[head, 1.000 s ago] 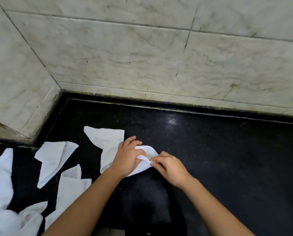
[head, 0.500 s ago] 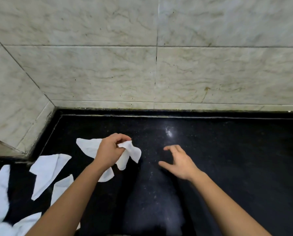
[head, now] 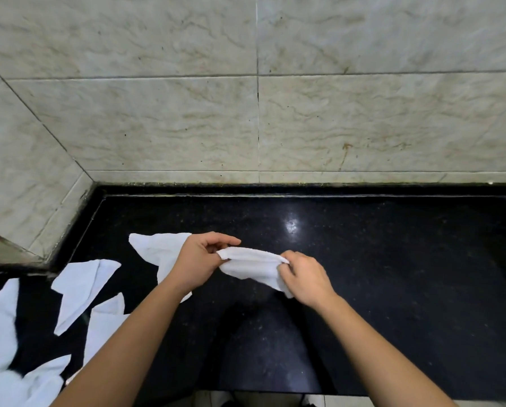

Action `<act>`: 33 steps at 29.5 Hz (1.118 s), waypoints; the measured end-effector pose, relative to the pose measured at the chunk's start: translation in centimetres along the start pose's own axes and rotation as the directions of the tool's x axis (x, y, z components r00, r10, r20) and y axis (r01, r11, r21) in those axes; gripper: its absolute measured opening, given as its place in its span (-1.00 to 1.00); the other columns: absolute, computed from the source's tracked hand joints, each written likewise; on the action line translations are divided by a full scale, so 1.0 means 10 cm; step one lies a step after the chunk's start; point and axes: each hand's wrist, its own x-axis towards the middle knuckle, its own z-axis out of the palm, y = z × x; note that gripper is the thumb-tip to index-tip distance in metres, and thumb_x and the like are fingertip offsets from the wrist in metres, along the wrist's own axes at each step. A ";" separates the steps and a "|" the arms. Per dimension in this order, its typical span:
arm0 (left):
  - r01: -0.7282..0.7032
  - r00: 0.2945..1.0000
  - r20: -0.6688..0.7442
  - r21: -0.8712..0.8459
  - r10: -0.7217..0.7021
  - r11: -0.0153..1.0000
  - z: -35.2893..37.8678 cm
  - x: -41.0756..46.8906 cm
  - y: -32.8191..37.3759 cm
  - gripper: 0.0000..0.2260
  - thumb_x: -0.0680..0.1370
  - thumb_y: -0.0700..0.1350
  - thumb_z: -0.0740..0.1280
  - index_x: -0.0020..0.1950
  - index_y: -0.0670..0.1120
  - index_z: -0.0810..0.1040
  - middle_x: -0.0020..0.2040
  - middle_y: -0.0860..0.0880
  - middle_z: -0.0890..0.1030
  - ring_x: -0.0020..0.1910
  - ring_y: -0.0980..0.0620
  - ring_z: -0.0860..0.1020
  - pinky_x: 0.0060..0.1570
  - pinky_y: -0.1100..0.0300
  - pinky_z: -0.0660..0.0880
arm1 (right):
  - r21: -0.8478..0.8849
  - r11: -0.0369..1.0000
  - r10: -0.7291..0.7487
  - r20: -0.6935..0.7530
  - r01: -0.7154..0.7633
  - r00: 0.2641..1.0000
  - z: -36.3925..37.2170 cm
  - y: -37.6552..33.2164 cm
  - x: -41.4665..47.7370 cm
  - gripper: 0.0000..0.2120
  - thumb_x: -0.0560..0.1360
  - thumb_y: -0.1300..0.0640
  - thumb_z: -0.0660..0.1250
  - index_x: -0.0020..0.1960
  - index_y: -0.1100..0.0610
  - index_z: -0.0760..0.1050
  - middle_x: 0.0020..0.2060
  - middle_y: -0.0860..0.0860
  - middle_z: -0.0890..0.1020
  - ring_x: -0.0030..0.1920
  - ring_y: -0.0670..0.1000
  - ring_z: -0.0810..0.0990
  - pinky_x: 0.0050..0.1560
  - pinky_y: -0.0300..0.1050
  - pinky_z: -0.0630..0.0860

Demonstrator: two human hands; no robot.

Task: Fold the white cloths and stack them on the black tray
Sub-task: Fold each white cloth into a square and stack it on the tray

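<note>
A small white cloth (head: 250,264) is stretched between both hands just above the black counter (head: 392,259). My left hand (head: 200,264) pinches its left end and my right hand (head: 303,277) pinches its right end. Another white cloth (head: 157,249) lies flat behind my left hand, partly hidden by it. Several more white cloths lie at the left, among them a folded cloth (head: 81,286) and a cloth by my left forearm (head: 104,324). No black tray is in view.
A marble-tiled wall (head: 257,113) rises behind the counter and turns a corner at the left (head: 25,186). More white cloths pile at the bottom left (head: 7,362). The counter's front edge runs along the bottom (head: 275,392).
The left hand lifted the cloth off the counter while the right hand let go. Now the right hand has taken the other end, and the cloth is pulled out between both hands.
</note>
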 end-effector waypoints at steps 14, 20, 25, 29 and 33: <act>0.090 0.982 -0.165 -0.039 -0.095 0.995 0.25 0.06 -0.17 -0.89 0.49 -0.22 0.46 -0.09 -0.01 0.69 -0.13 0.06 0.67 -0.22 0.15 0.55 -0.19 0.21 0.47 | 0.018 1.000 0.020 -0.257 -0.015 0.966 -0.45 0.50 -0.18 -0.88 0.61 0.04 0.19 0.05 0.03 0.48 -0.08 -0.06 0.53 -0.11 0.01 0.55 -0.14 -0.03 0.46; -0.122 0.964 -0.223 0.120 0.146 0.985 0.31 0.07 -0.25 -0.85 0.45 -0.24 0.49 -0.14 0.02 0.66 -0.05 0.07 0.61 -0.03 0.14 0.58 -0.02 0.24 0.50 | 0.080 0.997 0.011 -0.366 0.020 0.931 -0.58 0.53 -0.20 -0.84 0.59 0.03 0.25 0.09 0.01 0.57 0.00 -0.12 0.54 -0.09 -0.07 0.52 -0.07 -0.07 0.47; -0.106 0.994 0.021 0.502 0.110 0.858 0.53 -0.27 -1.01 -0.86 0.43 -0.16 0.48 -0.09 0.07 0.67 0.00 0.14 0.53 0.03 0.10 0.52 0.02 0.19 0.45 | -0.202 0.979 0.026 -0.064 -0.039 0.998 -0.04 0.95 -0.46 -0.76 0.53 0.06 0.29 0.19 -0.03 0.55 0.10 -0.04 0.56 0.14 0.05 0.54 0.08 -0.05 0.51; -0.131 0.962 0.262 0.682 -0.073 0.720 0.74 -0.79 -1.56 -0.86 0.47 -0.14 0.42 0.00 0.04 0.67 0.05 0.08 0.55 0.08 0.04 0.49 0.05 0.17 0.48 | -0.461 0.885 0.015 0.166 0.064 0.986 0.53 1.23 -0.88 -0.72 0.50 0.02 0.27 0.18 0.04 0.56 0.06 0.05 0.57 0.09 0.14 0.57 0.01 -0.01 0.52; -0.182 0.954 0.295 0.692 -0.044 0.699 0.79 -1.05 -1.81 -0.77 0.36 -0.25 0.45 -0.05 0.01 0.66 -0.06 0.08 0.62 -0.01 0.03 0.51 -0.09 0.11 0.57 | -0.440 0.896 -0.057 0.016 0.058 0.998 0.75 1.29 -1.05 -0.62 0.28 0.15 0.54 0.08 0.06 0.61 -0.07 0.05 0.62 -0.16 0.14 0.62 -0.26 0.00 0.56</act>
